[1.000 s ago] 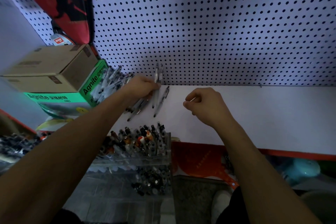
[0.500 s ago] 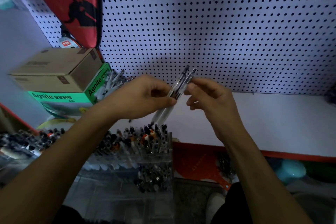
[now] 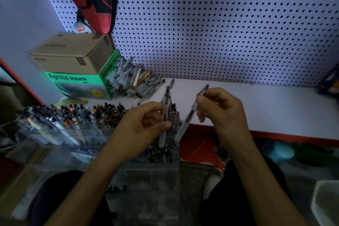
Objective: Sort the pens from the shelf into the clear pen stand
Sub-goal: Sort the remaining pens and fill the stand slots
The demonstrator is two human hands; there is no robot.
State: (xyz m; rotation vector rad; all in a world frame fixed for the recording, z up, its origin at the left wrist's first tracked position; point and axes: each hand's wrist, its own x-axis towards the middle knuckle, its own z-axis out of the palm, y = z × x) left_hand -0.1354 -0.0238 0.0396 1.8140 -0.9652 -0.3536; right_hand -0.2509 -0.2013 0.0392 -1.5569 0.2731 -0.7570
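The clear plastic pen stand [image 3: 128, 145], a tiered rack of compartments just below the front edge of the white shelf [image 3: 275, 108], already holds a dense crowd of dark-capped pens across its rows, so much of the sorting looks done. Directly above the stand's right end, the right hand [image 3: 222, 110] has its grip pinched near the top of one clear-barrelled pen [image 3: 190, 115], which slants down with its lower end just over the stand. Beside it, the left hand [image 3: 141, 130] has its grip curled round a few more clear pens [image 3: 165, 112] held nearly upright; how many is hard to tell in the blur. What is left is considerable: behind the stand, on the shelf against the white pegboard [image 3: 220, 24], a loose heap of clear and orange pens [image 3: 134, 80] lies beside the green cardboard box [image 3: 77, 82], which carries a brown cardboard carton [image 3: 73, 53].
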